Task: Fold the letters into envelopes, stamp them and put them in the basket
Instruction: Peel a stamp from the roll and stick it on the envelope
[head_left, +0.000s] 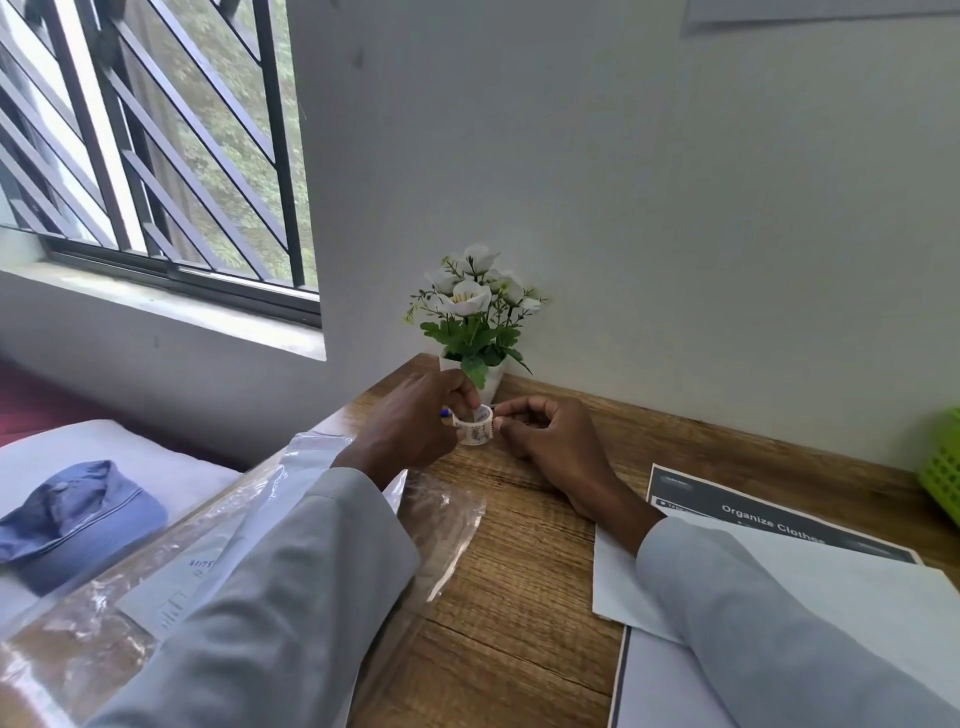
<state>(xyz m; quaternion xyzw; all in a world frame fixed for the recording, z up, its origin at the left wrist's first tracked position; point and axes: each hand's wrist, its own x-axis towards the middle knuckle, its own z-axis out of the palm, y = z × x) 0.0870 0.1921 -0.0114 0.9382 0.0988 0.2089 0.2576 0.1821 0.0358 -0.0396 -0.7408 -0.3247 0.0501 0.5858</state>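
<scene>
— At the far left, what is seen?

— A blue cap (78, 512) is seen lying on a white cushion (109, 457) under the barred window (156, 140). Just beside it, along the left edge of the wooden desk (519, 571), clear plastic packaging (291, 499) is spread out, with white envelopes (171, 587) lying inside it.

— And how is the left hand placed?

— The left hand (410, 421) is reached over the packaging, and a small roll of stamps (474, 425) is gripped between its curled thumb and fingers, just above the desk surface. A blue tip (444, 413) is seen poking out at the hand; what it belongs to cannot be told.

— What is done by the right hand?

— The free end of the roll is pinched by the fingertips of the right hand (556, 441), with the remaining fingers curled in and the wrist rested on the desk.

— What is found behind and to the right?

— A white pot of white flowers (475, 312) is set against the wall, directly behind the roll. Under the right sleeve, a white sheet (613, 577) is laid over a printed page (769, 514). A green basket (943, 462) is partly visible at the right edge.
</scene>
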